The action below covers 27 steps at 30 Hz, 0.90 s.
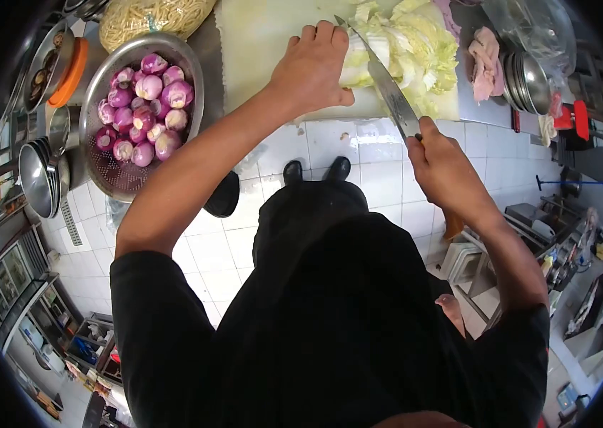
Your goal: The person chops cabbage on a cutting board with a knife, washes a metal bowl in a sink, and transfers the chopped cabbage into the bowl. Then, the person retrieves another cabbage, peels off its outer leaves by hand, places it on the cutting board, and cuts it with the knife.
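Steel knife (391, 90): slants across cabbage (423, 57), contact unclear
Right grip (446, 167): closed round knife
Left grip (312, 68): at cabbage's left end, can't tell if holding
Cabbage: on cutting board's (255, 57) right side
Onions (143, 118): in colander (117, 171), left of board

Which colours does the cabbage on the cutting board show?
The cabbage is pale yellow-green and white, seen best in the head view.
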Available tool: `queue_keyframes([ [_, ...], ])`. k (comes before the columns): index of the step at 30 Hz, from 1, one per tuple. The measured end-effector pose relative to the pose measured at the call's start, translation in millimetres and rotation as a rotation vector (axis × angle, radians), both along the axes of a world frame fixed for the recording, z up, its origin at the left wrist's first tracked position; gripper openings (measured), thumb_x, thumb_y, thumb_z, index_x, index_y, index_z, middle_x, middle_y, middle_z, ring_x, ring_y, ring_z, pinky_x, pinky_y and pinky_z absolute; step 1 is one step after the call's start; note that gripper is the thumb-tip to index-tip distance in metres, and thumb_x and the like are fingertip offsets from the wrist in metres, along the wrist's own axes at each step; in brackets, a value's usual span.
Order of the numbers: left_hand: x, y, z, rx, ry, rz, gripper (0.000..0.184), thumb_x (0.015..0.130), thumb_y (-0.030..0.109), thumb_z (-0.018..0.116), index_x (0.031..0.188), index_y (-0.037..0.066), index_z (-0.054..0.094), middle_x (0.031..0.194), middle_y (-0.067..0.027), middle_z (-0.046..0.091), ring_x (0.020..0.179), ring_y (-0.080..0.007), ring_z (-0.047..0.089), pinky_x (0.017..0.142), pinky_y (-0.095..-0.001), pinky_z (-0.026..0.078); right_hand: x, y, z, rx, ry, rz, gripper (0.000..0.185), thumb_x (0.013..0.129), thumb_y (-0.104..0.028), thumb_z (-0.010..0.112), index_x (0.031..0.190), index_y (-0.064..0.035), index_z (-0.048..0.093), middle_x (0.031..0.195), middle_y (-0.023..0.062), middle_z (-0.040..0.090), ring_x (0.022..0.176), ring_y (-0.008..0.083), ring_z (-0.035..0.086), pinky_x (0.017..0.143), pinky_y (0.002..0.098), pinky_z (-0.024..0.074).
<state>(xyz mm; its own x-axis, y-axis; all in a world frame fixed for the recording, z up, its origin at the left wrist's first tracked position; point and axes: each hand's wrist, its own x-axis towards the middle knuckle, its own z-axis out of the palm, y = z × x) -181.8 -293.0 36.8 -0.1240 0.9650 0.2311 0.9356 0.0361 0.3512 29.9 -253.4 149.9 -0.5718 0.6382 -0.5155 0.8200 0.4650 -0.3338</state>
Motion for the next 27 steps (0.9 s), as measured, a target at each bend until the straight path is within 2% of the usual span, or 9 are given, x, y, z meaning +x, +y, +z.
queue_keyframes([
  [3, 2.8, 0.8, -4.9, 0.045, 0.009, 0.002, 0.074, 0.055, 0.032, 0.08, 0.111, -0.005, 0.047, 0.105, -0.0174, 0.048, 0.097, -0.0325, 0.051, 0.082, -0.0426, 0.047, -1.7, 2.8, -2.7, -0.022, -0.009, -0.03, 0.019, 0.092, -0.014, 0.044, 0.096, 0.0044, 0.043, 0.073, 0.0317, 0.059, 0.077, 0.0497, 0.057, 0.073, 0.055, 0.0422],
  [6, 2.9, 0.6, -2.2, 0.036, 0.013, 0.015, 0.074, 0.055, 0.032, 0.08, 0.111, -0.004, 0.048, 0.105, -0.0173, 0.048, 0.097, -0.0318, 0.051, 0.082, -0.0421, 0.047, -0.3, 3.3, -5.6, -0.033, 0.004, -0.023, 0.022, 0.092, -0.013, 0.044, 0.104, 0.0049, 0.044, 0.072, 0.0308, 0.059, 0.075, 0.0494, 0.057, 0.073, 0.0547, 0.0426],
  [9, 1.8, -2.3, 13.2, -0.028, -0.035, 0.009, 0.072, 0.056, 0.028, 0.079, 0.111, -0.006, 0.046, 0.105, -0.019, 0.047, 0.097, -0.0328, 0.05, 0.082, -0.0425, 0.046, -0.1, 1.9, -1.6, 0.035, 0.065, 0.004, 0.035, 0.092, -0.011, 0.045, 0.124, 0.0018, 0.042, 0.071, 0.029, 0.059, 0.071, 0.0478, 0.058, 0.071, 0.0545, 0.0429],
  [11, -0.5, 0.9, 31.7, -0.133, -0.118, -0.012, 0.067, 0.06, 0.022, 0.074, 0.11, -0.01, 0.043, 0.105, -0.0226, 0.044, 0.097, -0.0359, 0.048, 0.084, -0.0441, 0.044, 2.0, -1.4, -1.3, 0.035, 0.102, 0.024, 0.046, 0.091, -0.01, 0.047, 0.135, -0.0042, 0.035, 0.068, 0.0265, 0.059, 0.067, 0.0459, 0.058, 0.07, 0.0538, 0.0432],
  [14, 3.1, -2.6, 2.6, 0.019, -0.016, 0.034, 0.074, 0.054, 0.031, 0.081, 0.111, -0.004, 0.049, 0.106, -0.0172, 0.049, 0.097, -0.0307, 0.052, 0.081, -0.0413, 0.047, 1.9, -1.6, -1.1, 0.02, 0.077, 0.075, 0.06, 0.091, -0.007, 0.047, 0.145, -0.0169, 0.025, 0.066, 0.0252, 0.059, 0.064, 0.0428, 0.059, 0.066, 0.0505, 0.043],
  [15, 3.4, -2.1, -0.3, 0.009, -0.026, 0.036, 0.076, 0.053, 0.029, 0.08, 0.112, -0.004, 0.047, 0.106, -0.0172, 0.048, 0.097, -0.0317, 0.051, 0.083, -0.0414, 0.046, 2.3, -1.4, -2.6, 0.01, 0.057, 0.094, 0.064, 0.091, -0.006, 0.047, 0.148, -0.0218, 0.021, 0.066, 0.0251, 0.059, 0.064, 0.0417, 0.059, 0.065, 0.0491, 0.0429],
  [20, 3.5, 1.6, 1.6, -0.025, -0.054, 0.031, 0.077, 0.052, 0.024, 0.079, 0.115, -0.004, 0.044, 0.107, -0.0171, 0.047, 0.099, -0.0338, 0.05, 0.086, -0.0411, 0.044, 4.2, 0.5, -12.2, 0.024, 0.094, 0.083, 0.067, 0.088, -0.003, 0.046, 0.148, -0.0222, 0.02, 0.062, 0.0242, 0.057, 0.061, 0.043, 0.058, 0.064, 0.0513, 0.0423],
  [27, 2.5, 4.3, -2.3, -0.009, -0.049, 0.03, 0.076, 0.053, 0.027, 0.081, 0.113, -0.006, 0.046, 0.107, -0.0179, 0.047, 0.099, -0.0328, 0.051, 0.083, -0.0411, 0.046, -5.4, 8.5, -42.0, -0.002, 0.093, 0.08, 0.07, 0.087, -0.003, 0.046, 0.148, -0.0219, 0.016, 0.06, 0.0244, 0.056, 0.06, 0.0445, 0.057, 0.062, 0.0538, 0.0414],
])
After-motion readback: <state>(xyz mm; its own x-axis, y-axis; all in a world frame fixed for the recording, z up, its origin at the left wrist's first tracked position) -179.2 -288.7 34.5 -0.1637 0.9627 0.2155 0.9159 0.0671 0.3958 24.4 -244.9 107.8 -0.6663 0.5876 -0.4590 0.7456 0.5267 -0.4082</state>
